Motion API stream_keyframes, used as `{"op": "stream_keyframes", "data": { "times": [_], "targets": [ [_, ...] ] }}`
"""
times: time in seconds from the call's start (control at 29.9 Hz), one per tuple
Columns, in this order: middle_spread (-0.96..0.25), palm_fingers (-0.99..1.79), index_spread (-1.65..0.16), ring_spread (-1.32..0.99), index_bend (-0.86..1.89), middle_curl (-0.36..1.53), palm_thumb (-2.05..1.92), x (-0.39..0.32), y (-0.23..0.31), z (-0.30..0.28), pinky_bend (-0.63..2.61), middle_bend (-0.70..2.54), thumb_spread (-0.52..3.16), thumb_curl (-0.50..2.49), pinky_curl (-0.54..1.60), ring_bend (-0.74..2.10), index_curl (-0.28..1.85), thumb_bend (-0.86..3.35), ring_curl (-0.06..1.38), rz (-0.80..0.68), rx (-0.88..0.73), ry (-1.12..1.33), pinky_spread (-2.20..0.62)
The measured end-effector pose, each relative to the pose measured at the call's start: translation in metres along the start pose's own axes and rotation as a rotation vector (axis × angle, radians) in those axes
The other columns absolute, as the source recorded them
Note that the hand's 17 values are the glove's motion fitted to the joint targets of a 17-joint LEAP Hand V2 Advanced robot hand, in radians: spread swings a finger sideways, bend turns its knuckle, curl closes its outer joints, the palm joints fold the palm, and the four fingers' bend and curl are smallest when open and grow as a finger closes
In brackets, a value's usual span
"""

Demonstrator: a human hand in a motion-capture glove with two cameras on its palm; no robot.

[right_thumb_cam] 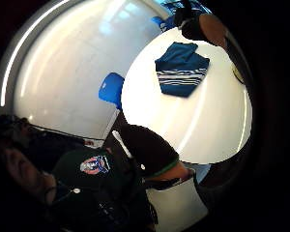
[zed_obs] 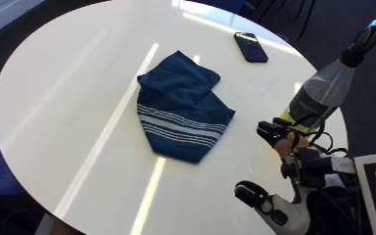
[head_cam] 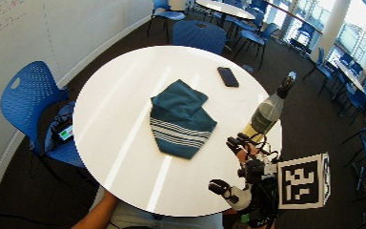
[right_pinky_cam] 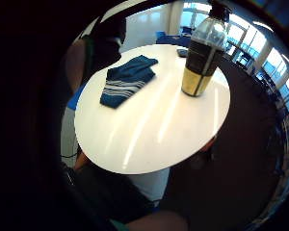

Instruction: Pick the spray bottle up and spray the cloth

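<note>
A folded blue cloth (zed_obs: 182,111) with white stripes lies in the middle of the round white table (zed_obs: 64,98). The spray bottle (zed_obs: 325,88), clear with a dark and yellow label and a black nozzle, stands upright near the table's right edge. My gloved right hand (zed_obs: 286,161) hovers over the table edge just in front of the bottle, fingers spread and relaxed, holding nothing and not touching it. The little finger side palm view shows the bottle (right_pinky_cam: 202,53) standing near and the cloth (right_pinky_cam: 127,79) further off. In the thumb side palm view the cloth (right_thumb_cam: 181,68) lies on the table.
A black phone (zed_obs: 250,47) lies at the table's far side beyond the cloth. Blue chairs (head_cam: 27,102) stand around the table. A bare forearm (head_cam: 97,214) rests at the near table edge.
</note>
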State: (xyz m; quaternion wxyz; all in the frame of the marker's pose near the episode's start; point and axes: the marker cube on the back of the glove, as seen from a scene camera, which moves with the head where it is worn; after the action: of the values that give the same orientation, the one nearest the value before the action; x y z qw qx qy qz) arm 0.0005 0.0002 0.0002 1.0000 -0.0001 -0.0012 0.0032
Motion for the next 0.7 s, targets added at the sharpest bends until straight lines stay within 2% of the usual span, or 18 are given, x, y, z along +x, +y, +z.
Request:
{"op": "stream_keyframes", "data": {
  "times": [0.3, 0.7],
  "targets": [
    [-0.08, 0.69, -0.35, -0.03, 0.22, 0.17, 0.26, 0.001, -0.0001, -0.0013, 0.26, 0.25, 0.77, 0.12, 0.18, 0.38, 0.21, 0.09, 0.21, -0.006, -0.002, 0.018, 0.18],
    [-0.09, 0.7, -0.4, -0.04, 0.17, 0.24, 0.29, 0.0005, -0.0008, 0.0008, 0.2, 0.2, 0.95, 0.18, 0.23, 0.35, 0.27, 0.02, 0.25, -0.002, -0.004, 0.013, 0.21]
  ]
}}
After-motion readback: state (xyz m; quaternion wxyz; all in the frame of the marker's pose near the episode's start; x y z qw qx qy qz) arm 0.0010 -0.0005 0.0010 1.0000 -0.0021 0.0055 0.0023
